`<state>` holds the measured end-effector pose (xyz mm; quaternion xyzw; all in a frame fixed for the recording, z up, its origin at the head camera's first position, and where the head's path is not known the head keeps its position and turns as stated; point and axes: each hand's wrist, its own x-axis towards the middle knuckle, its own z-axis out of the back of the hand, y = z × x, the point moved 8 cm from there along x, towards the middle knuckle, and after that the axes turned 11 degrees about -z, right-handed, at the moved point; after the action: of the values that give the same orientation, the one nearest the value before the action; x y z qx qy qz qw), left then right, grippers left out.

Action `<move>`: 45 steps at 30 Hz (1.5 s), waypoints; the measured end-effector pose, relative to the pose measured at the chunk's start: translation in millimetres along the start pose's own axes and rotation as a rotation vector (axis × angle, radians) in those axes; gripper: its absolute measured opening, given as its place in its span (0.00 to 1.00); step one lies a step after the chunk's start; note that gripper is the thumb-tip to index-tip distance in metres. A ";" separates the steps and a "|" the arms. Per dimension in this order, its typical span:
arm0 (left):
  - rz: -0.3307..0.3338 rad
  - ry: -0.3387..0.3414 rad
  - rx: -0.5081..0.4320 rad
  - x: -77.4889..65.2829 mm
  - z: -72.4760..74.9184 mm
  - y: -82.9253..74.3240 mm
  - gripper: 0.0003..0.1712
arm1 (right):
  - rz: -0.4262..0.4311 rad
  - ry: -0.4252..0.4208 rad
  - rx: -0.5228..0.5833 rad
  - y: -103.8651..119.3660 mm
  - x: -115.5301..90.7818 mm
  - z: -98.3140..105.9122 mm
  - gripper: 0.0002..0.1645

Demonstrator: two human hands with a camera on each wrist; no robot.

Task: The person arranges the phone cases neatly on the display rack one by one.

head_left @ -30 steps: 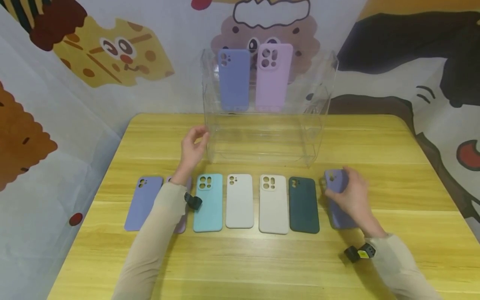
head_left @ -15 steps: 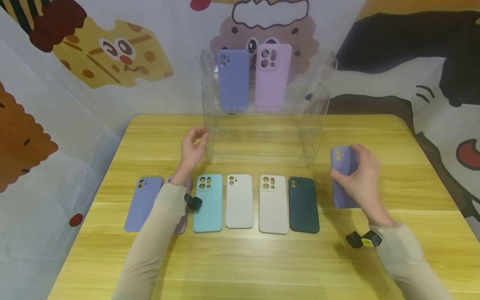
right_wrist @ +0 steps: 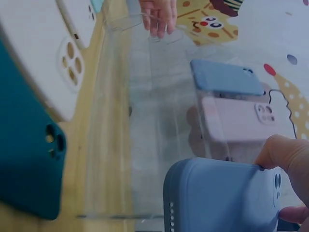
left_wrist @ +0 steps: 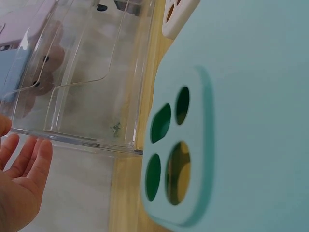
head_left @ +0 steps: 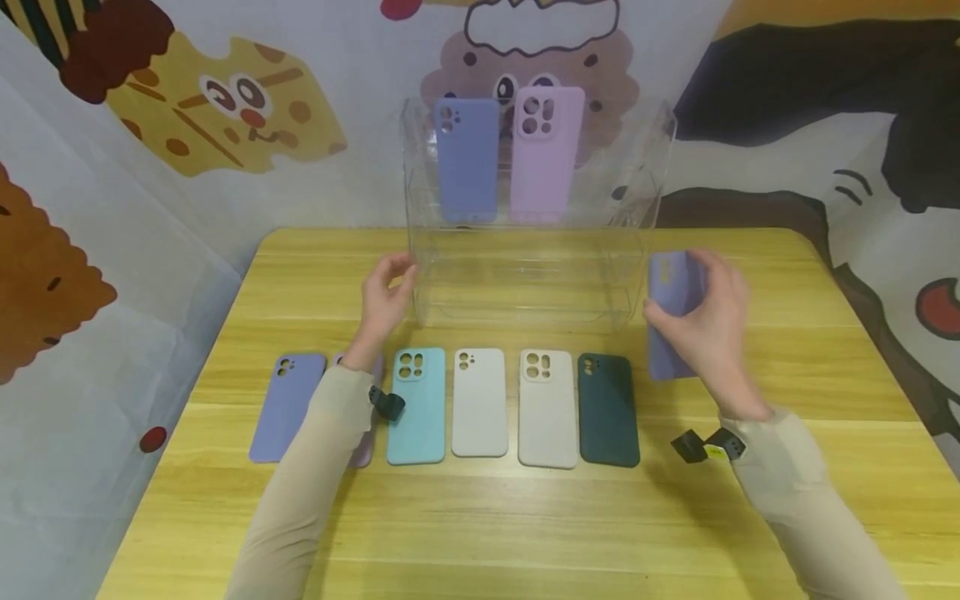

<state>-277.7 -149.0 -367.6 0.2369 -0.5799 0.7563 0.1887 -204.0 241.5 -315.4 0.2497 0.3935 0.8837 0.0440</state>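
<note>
My right hand (head_left: 716,321) grips a purple-blue phone case (head_left: 669,337) by its sides, thumb on the left edge, held up beside the right end of a clear acrylic display stand (head_left: 525,271). In the right wrist view the case (right_wrist: 212,193) looks blue, with thumb and a finger near its camera end. My left hand (head_left: 386,296) is at the stand's left side, fingertips right at the clear side panel; the left wrist view shows its fingers (left_wrist: 36,159) loosely extended there. A blue case (head_left: 468,158) and a pink case (head_left: 547,158) stand on the upper tier.
A row of cases lies before the stand: purple-blue (head_left: 285,408), lilac (head_left: 365,442) partly under the left forearm, turquoise (head_left: 416,421), white (head_left: 480,408), cream (head_left: 547,417) and dark green (head_left: 609,417). A cartoon-printed cloth (head_left: 360,50) hangs behind the wooden table (head_left: 480,533).
My right hand has lifted the purple-blue case from the right end of the row and carried it back towards the stand. The left hand stays at the stand's side.
</note>
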 end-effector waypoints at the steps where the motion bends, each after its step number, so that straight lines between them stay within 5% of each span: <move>1: 0.000 -0.002 -0.002 0.1 -0.2 0.0 0.14 | 0.008 -0.004 0.008 3.5 2.4 -1.1 0.41; 11: -0.004 -0.035 -0.011 0.3 -0.7 0.7 0.12 | 0.096 -0.030 0.066 45.5 28.7 -17.8 0.42; 18: 0.020 -0.037 -0.012 0.0 0.7 2.7 0.12 | 0.082 -0.015 0.103 73.8 52.7 -27.8 0.42; 31: 0.006 -0.026 -0.012 -0.5 1.2 1.2 0.12 | 0.096 -0.142 0.192 117.8 118.6 -18.6 0.43; 41: 0.011 -0.006 0.006 0.8 0.4 0.6 0.13 | 0.017 -0.234 0.287 119.9 149.8 -17.0 0.43; 45: 0.009 -0.001 0.013 0.8 0.0 1.4 0.13 | 0.022 -0.259 0.239 110.5 154.5 -22.6 0.45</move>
<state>-279.1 -149.3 -368.2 0.2359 -0.5763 0.7606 0.1834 -336.3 192.8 -186.1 0.3691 0.4840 0.7915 0.0546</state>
